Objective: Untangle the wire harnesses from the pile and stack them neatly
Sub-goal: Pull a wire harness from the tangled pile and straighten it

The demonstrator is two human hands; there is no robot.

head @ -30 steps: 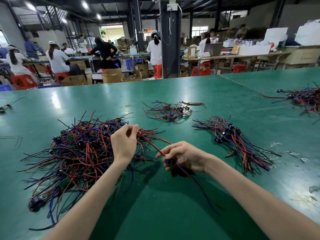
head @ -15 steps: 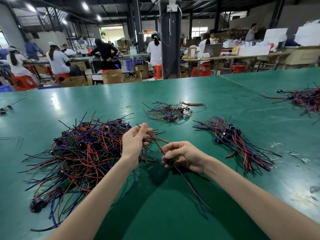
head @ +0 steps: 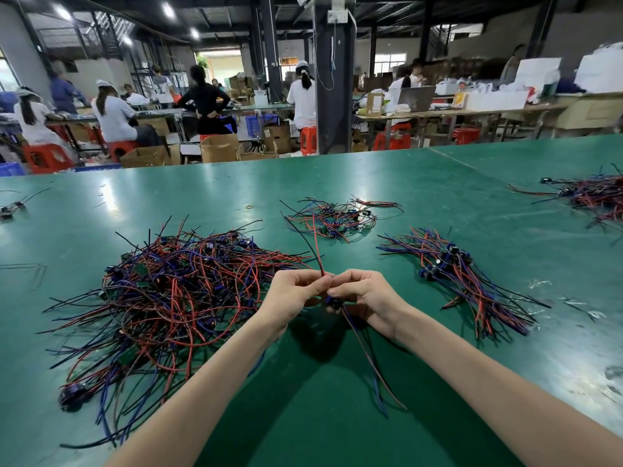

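A big tangled pile [head: 175,291] of red, blue and black wire harnesses lies on the green table [head: 438,197], left of centre. My left hand [head: 293,293] and my right hand [head: 362,298] meet just right of the pile and both pinch one wire harness [head: 367,358]. Its red and black ends stick up and away from my fingers; its blue and red wires trail down toward me over the table. A straightened stack of harnesses [head: 462,274] lies to the right of my hands.
A small loose bundle of harnesses [head: 337,217] lies beyond my hands. Another heap [head: 593,197] sits at the far right, and a few wires [head: 10,208] at the left edge. Workers sit at benches beyond the table's far edge.
My left hand has come away from the pile toward my right hand. The harness has come free of the pile, and its upper ends now point up and away.
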